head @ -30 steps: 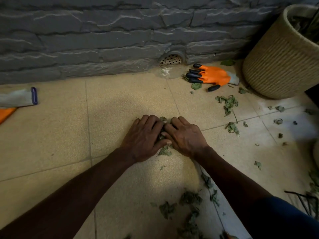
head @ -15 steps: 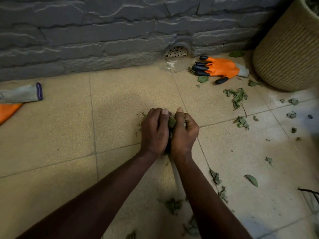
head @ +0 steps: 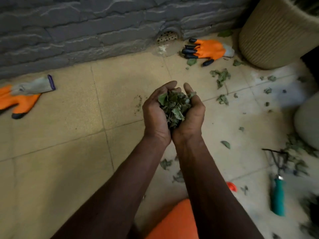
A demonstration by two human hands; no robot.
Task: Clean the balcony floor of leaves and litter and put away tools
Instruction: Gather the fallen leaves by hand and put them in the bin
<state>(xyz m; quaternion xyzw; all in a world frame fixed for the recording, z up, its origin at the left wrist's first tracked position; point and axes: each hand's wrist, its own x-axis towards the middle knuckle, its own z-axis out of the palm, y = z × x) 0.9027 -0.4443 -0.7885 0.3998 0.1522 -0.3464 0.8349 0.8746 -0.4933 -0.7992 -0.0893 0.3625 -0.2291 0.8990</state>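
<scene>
Across the top, a grey stone-faced wall (head: 86,28), with a perforated drain grate (head: 167,34) set at its foot. Below the grate, beige floor tiles (head: 51,152) spreading to every edge. To the right of the grate, against the wall, a ribbed woven planter (head: 276,37), only partly in view. Straight below the grate, well clear of it, left hand (head: 155,116) and right hand (head: 191,118) pressed side by side, palms up, fingers curled into one cup around a clump of dry leaves (head: 174,107), held above the tiles. Just right of the grate, flat on the floor, an orange glove with black claw tips (head: 210,49). Far left of the grate, a second orange glove (head: 20,99) with a grey cuff. Far below and right of the grate, a teal-handled hand rake (head: 278,197), blurred, tines among more litter. Below and right of the grate, between glove and rake, scattered loose leaves (head: 221,76) on the tiles. Left of the rake, a small round orange thing (head: 231,186), too blurred to name.
</scene>
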